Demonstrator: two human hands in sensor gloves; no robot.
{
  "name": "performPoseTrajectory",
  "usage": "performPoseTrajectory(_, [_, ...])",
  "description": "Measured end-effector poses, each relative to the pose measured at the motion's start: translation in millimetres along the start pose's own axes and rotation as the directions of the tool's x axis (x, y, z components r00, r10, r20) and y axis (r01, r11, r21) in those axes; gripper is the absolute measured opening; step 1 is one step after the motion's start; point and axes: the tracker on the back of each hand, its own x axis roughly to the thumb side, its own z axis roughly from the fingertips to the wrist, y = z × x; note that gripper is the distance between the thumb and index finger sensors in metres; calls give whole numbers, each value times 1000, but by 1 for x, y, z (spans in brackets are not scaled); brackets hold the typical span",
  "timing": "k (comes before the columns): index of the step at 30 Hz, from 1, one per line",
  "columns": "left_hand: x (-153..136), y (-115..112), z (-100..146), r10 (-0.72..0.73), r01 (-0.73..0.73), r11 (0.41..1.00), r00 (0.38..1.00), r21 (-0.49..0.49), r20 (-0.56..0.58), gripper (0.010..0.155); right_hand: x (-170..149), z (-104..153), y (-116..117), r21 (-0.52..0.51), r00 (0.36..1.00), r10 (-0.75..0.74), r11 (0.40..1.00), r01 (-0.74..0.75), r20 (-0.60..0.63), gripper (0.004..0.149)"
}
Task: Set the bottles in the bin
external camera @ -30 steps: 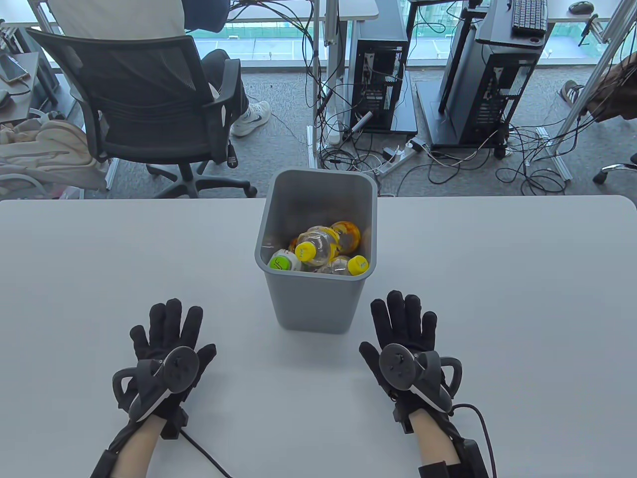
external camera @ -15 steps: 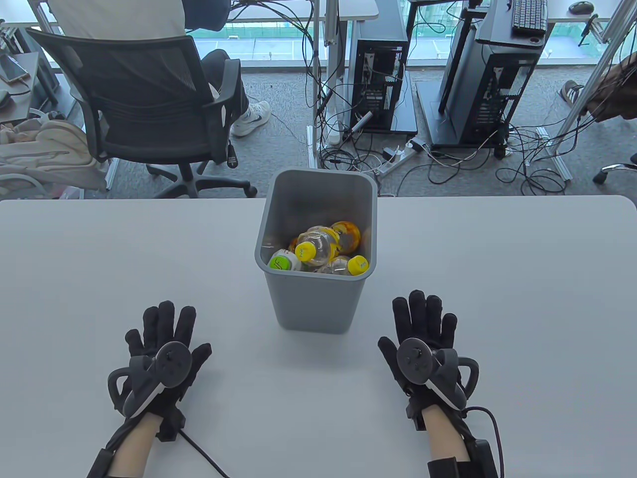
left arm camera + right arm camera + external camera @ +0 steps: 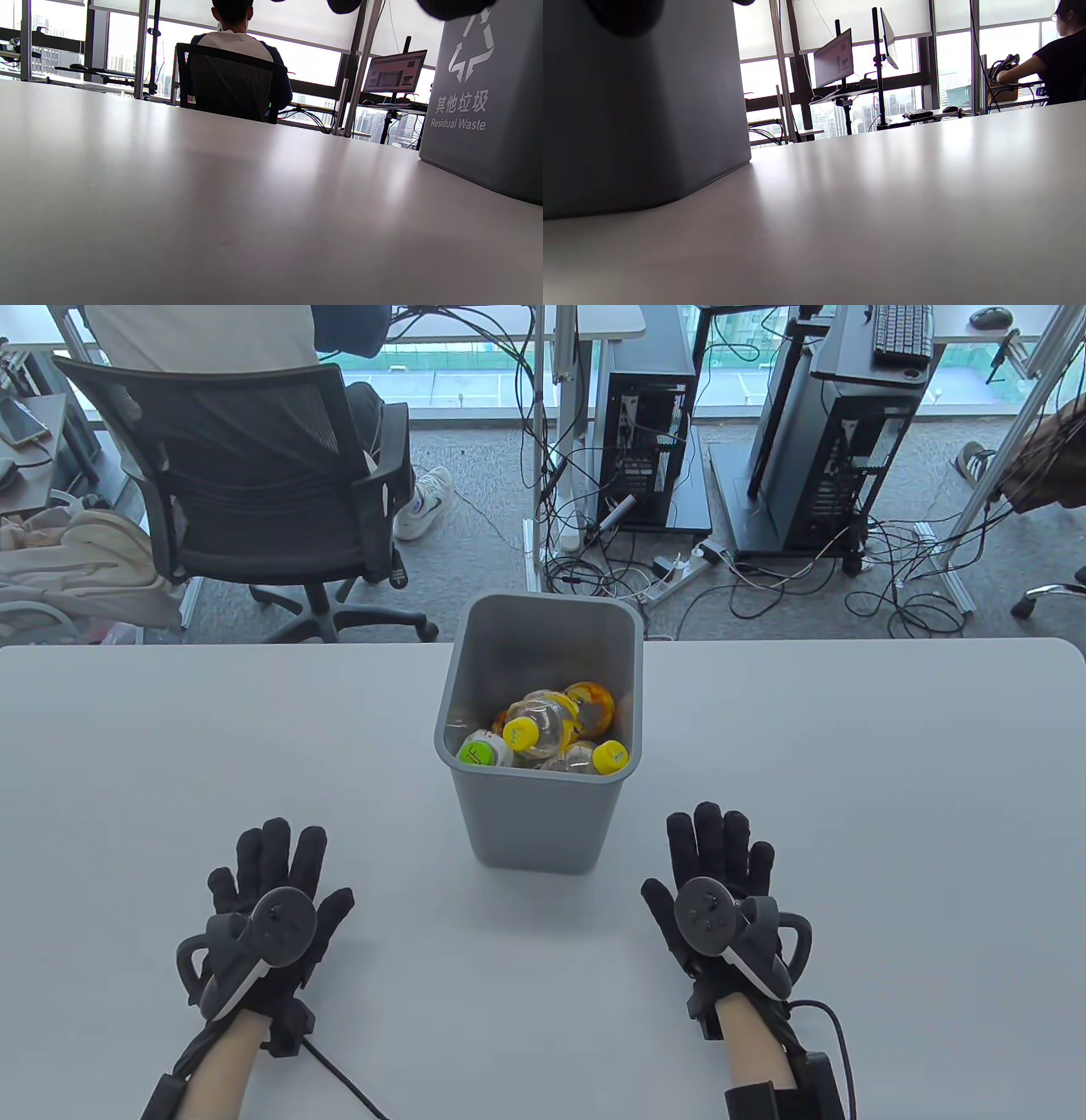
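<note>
**Bottles in, hands resting — this looks like the finish**

From my seat, both hands lie flat on the desk (image 3: pixel 848 746), palms down, fingers spread and released. The left hand (image 3: pixel 276 891) sits to the left of the grey bin (image 3: pixel 536 823), the right hand (image 3: pixel 721 882) to its right, each near it but apart from it. Neither hand holds anything.

The bottles (image 3: pixel 551 725) are all inside the bin: I can make out clear plastic ones with yellow caps, an orange-labelled one behind them, and a green-and-white cap (image 3: pixel 480 750) at the near left corner. They lie jumbled, well below the rim. I see no bottle anywhere on the desk in the table view, and the two wrist views show only bare desktop and the bin's side, which carries a recycling mark and the words "Residual Waste" (image 3: pixel 458 123).

My judgement: the placing step is over and the task is essentially done. I'd say the next move calls for very little, perhaps just keeping both hands relaxed and away from the bin so it isn't nudged. If another bottle is waiting outside the camera's reach, I can't tell from here; it would need a fresh reach and a grasp around its body before lifting it over the rim.
</note>
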Motion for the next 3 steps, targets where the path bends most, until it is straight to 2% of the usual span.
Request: performPoseTrajectory(3, [-1,2,1,4,-4,1000,1000,5,0,78,1,0,1,5,1000,-2,1000,2,3,78])
